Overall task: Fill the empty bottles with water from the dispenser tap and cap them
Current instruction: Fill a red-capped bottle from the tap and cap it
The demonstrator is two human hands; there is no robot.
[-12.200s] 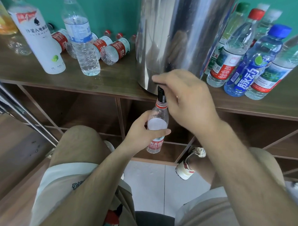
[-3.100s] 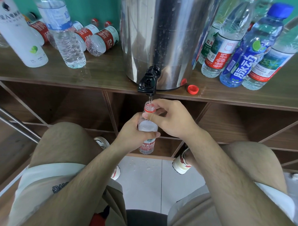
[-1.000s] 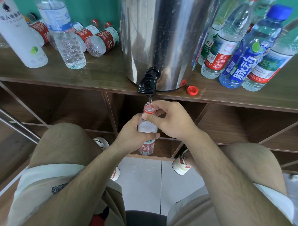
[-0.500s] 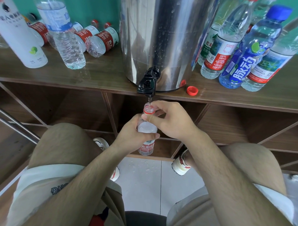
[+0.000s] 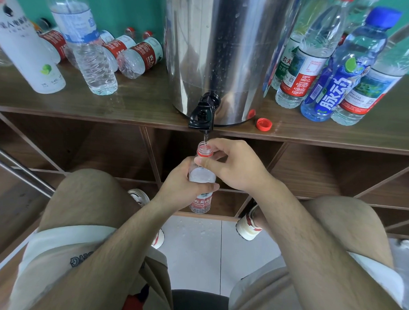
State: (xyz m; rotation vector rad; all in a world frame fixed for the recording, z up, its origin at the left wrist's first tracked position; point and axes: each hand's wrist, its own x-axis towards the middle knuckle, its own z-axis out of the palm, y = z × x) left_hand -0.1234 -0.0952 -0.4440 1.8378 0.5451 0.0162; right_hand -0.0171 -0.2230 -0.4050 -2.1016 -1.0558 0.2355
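A small clear bottle [image 5: 202,178] with a red label and a red neck ring stands upright just under the black tap [image 5: 203,114] of the steel dispenser [image 5: 216,51]. A thin stream of water runs from the tap into its open mouth. My left hand [image 5: 182,186] grips the bottle's body. My right hand [image 5: 233,166] pinches the bottle at its neck and shoulder. The bottle's red cap [image 5: 264,123] lies on the wooden shelf [image 5: 135,103], right of the tap.
Left of the dispenser lie several small red-label bottles [image 5: 139,57], with an upright clear bottle [image 5: 86,46] and a white bottle [image 5: 26,44]. To the right stand several filled bottles, one blue [image 5: 340,73]. Open shelf compartments lie below; my knees flank a tiled floor.
Since 12 seconds ago my right hand has left the tap and taken the bottle's neck. Over the last second nothing has visibly moved; water keeps running in.
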